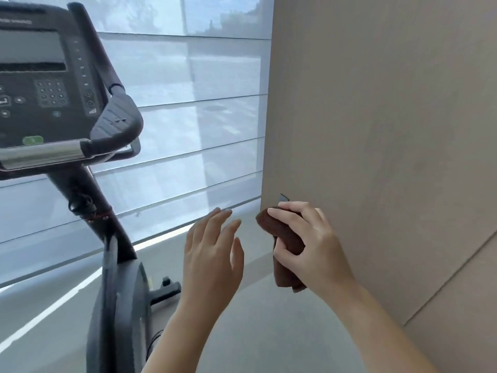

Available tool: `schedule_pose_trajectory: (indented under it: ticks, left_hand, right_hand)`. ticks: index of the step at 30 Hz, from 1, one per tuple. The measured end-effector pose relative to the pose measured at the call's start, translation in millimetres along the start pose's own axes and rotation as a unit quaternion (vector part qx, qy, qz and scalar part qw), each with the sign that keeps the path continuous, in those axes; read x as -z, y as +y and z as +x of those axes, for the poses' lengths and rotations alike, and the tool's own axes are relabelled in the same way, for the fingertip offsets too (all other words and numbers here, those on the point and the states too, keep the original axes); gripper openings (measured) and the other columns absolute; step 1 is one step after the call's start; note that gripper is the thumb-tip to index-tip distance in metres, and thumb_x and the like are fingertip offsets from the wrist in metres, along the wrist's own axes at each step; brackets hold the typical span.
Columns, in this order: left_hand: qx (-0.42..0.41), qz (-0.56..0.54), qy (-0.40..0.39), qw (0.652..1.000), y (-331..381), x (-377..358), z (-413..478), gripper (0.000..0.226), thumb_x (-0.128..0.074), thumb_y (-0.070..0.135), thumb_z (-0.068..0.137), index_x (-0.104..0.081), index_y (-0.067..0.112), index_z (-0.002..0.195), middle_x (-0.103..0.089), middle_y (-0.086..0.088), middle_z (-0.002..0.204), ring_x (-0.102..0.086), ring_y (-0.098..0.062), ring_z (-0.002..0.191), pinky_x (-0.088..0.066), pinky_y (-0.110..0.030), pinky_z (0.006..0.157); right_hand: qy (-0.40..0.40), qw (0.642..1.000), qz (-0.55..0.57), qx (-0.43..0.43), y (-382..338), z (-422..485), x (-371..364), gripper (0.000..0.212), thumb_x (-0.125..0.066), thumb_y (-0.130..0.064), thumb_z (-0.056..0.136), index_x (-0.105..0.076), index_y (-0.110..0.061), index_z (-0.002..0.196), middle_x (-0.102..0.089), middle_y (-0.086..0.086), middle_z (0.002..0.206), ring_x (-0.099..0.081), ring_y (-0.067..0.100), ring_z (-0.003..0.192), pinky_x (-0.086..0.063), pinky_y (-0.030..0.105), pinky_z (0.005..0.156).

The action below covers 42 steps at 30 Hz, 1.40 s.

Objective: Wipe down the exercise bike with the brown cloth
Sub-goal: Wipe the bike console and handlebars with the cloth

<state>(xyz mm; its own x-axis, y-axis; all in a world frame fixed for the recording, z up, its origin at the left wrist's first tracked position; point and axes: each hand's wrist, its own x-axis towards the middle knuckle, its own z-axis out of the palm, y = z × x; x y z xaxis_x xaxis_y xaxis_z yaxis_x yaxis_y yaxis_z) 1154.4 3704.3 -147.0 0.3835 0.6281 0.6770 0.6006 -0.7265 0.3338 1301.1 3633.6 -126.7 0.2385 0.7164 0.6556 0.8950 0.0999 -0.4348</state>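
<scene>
Cloth: I see the brown cloth (285, 238) bunched up at lower centre-right of the frame, in mid-air and well apart from the bike (118, 305).
Handling: I judge it light, soft and limp. It will fold to any curve, will not slip, and cannot break.
Hold: I would keep it wadded in the palm with a flat pad of it facing outward.
Right hand (314, 246): its fingers and thumb are curled round the cloth, and the loose end hangs below the fist.
Left hand (212, 251): its fingers are straight and spread, it holds nothing, and it sits just beside the cloth.
Bike: it fills the left of the frame, with the console (40, 84) at upper left and the handlebar (118, 117) beside it.
Surfaces: the console looks like hard plastic with buttons, so I would press lightly there. The padded grip and the metal bar look able to take firmer strokes.
Floor (269, 332): pale and smooth, with a bright strip of light along the window's foot.
Room: a blind (188, 103) covers the window behind the bike, and a tan wall (390, 130) fills the right of the frame.
</scene>
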Motion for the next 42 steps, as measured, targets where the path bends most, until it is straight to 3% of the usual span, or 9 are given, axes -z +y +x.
schedule_pose_trajectory:
  ticks: [4,11,22,27,31,37,42]
  left_hand:
    - [0.028,0.041,0.017,0.999,-24,-1,19,0.030,-0.068,-0.002,0.073,-0.066,0.003,0.103,-0.063,-0.014,0.114,-0.055,-0.034,0.112,-0.037,-0.045,0.096]
    - [0.073,0.123,0.080,0.987,-67,-12,60,0.027,-0.056,0.006,0.078,-0.066,0.002,0.103,-0.063,-0.014,0.114,-0.054,-0.033,0.113,-0.042,-0.050,0.095]
    - [0.168,0.244,0.147,0.944,-110,-12,121,0.025,-0.062,-0.004,0.076,-0.066,-0.002,0.102,-0.063,-0.019,0.112,-0.056,-0.035,0.110,-0.042,-0.046,0.094]
    - [0.207,0.272,0.162,0.926,-136,7,132,0.025,-0.064,-0.004,0.076,-0.066,-0.003,0.101,-0.064,-0.020,0.111,-0.056,-0.035,0.110,-0.043,-0.050,0.096]
    - [0.191,0.278,0.165,0.927,-163,23,145,0.026,-0.053,0.004,0.080,-0.065,-0.004,0.103,-0.064,-0.021,0.112,-0.056,-0.035,0.110,-0.044,-0.052,0.094]
    - [0.142,0.275,0.157,0.938,-212,44,160,0.026,-0.055,0.006,0.081,-0.064,-0.003,0.103,-0.064,-0.019,0.112,-0.056,-0.034,0.110,-0.042,-0.049,0.098]
    - [0.091,0.255,0.118,0.955,-249,57,165,0.035,-0.049,0.021,0.085,-0.063,-0.001,0.109,-0.064,-0.016,0.114,-0.056,-0.031,0.112,-0.042,-0.050,0.097]
  right_hand:
    - [-0.037,0.997,0.050,0.038,7,39,-36,0.043,-0.059,-0.014,0.071,-0.064,-0.021,0.113,-0.060,-0.004,0.113,-0.052,0.020,0.100,-0.040,0.022,0.086]
    - [-0.076,0.981,0.141,0.109,23,111,-105,0.043,-0.060,-0.016,0.071,-0.062,-0.022,0.114,-0.059,-0.005,0.112,-0.053,0.018,0.098,-0.032,0.008,0.088]
    - [-0.118,0.930,0.259,0.235,11,225,-176,0.043,-0.059,-0.011,0.071,-0.063,-0.017,0.113,-0.058,-0.001,0.112,-0.052,0.020,0.099,-0.035,0.015,0.088]
    - [-0.135,0.905,0.299,0.270,-22,250,-202,0.042,-0.060,-0.011,0.071,-0.062,-0.014,0.113,-0.059,0.003,0.112,-0.053,0.024,0.100,-0.047,0.031,0.087]
    - [-0.119,0.904,0.291,0.290,-46,266,-220,0.042,-0.061,-0.009,0.071,-0.063,-0.013,0.113,-0.059,0.006,0.114,-0.053,0.026,0.101,-0.041,0.026,0.089]
    - [-0.055,0.920,0.238,0.305,-76,324,-230,0.043,-0.059,-0.009,0.072,-0.062,-0.014,0.114,-0.059,0.005,0.113,-0.053,0.027,0.101,-0.037,0.024,0.093]
    - [-0.181,0.926,0.134,0.304,-104,346,-254,0.045,-0.064,-0.021,0.078,-0.057,-0.026,0.122,-0.055,-0.007,0.122,-0.047,0.027,0.108,-0.037,0.032,0.095]
